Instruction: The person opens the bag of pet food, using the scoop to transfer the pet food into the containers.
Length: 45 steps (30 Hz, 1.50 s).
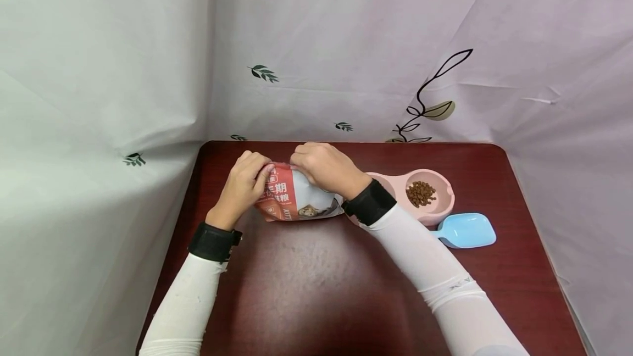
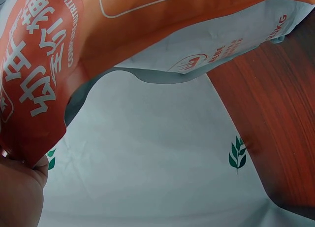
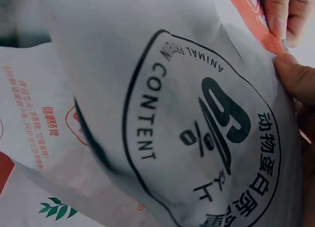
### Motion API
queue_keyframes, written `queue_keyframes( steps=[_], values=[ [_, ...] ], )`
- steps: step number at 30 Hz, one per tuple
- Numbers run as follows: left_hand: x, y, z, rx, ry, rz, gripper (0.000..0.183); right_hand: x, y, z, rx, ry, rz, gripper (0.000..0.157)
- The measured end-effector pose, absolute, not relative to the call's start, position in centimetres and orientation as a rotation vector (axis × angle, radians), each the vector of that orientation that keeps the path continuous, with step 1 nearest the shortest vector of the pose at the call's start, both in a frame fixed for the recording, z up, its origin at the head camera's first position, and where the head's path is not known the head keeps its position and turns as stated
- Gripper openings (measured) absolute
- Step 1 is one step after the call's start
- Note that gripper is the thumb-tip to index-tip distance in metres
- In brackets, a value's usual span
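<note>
A red and white cat food bag (image 1: 279, 194) leans over the table in the head view, with a cat picture low on its front. My left hand (image 1: 243, 180) pinches its upper left edge between thumb and fingers; the left wrist view shows that hand (image 2: 22, 187) at the red corner. My right hand (image 1: 328, 168) grips the same top edge further right, its fingertips partly hidden. Big dark print fills the bag's white side (image 3: 172, 104) in the right wrist view. Whether the bag's mouth is sealed cannot be made out.
Right of the bag stands a pink double bowl (image 1: 442, 210), partly behind my right wrist. Brown kibble (image 1: 421, 194) lies in its right compartment. A light blue scoop (image 1: 467, 231) rests just in front. Patterned cloth (image 1: 346, 43) walls the dark red table (image 1: 306, 279).
</note>
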<state>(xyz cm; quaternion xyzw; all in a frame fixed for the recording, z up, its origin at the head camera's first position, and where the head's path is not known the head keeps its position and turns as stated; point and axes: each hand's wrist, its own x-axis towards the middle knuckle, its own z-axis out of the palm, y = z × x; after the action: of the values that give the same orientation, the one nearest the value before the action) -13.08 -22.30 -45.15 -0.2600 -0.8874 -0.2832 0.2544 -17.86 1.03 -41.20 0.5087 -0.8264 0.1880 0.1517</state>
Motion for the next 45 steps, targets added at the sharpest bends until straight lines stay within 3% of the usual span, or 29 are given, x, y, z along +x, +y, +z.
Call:
queue_keyframes(
  steps=[45],
  values=[
    [-12.6,-21.6,-45.0,-0.681,-2.382,-0.711,0.009,-16.7,-1.9,-40.7,1.362,-2.426,0.315,0.009]
  ],
)
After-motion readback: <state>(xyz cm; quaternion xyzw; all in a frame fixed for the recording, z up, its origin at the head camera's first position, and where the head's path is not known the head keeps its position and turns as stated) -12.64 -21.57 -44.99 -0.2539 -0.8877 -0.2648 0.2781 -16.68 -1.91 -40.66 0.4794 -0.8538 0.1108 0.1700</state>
